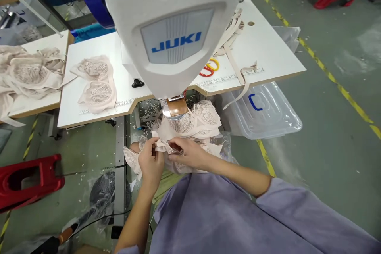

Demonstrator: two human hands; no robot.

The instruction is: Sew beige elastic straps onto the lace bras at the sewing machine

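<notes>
My left hand (151, 160) and my right hand (189, 154) both pinch the near edge of a beige lace bra (193, 123) that lies in front of me, below the head of a white JUKI sewing machine (175, 27). The fingers of both hands meet on a small folded bit of the fabric. The bra's far cups reach up to the machine's metal foot (175, 107). Part of the lace hangs down to the left of my left wrist.
A second lace bra (97, 83) lies on the white table (89, 115) at left, with a pile of more (26, 73) on the adjoining table. Orange-handled scissors (210, 67), beige straps (235, 63), a clear plastic bin (264, 111) and a red stool (26, 180) are nearby.
</notes>
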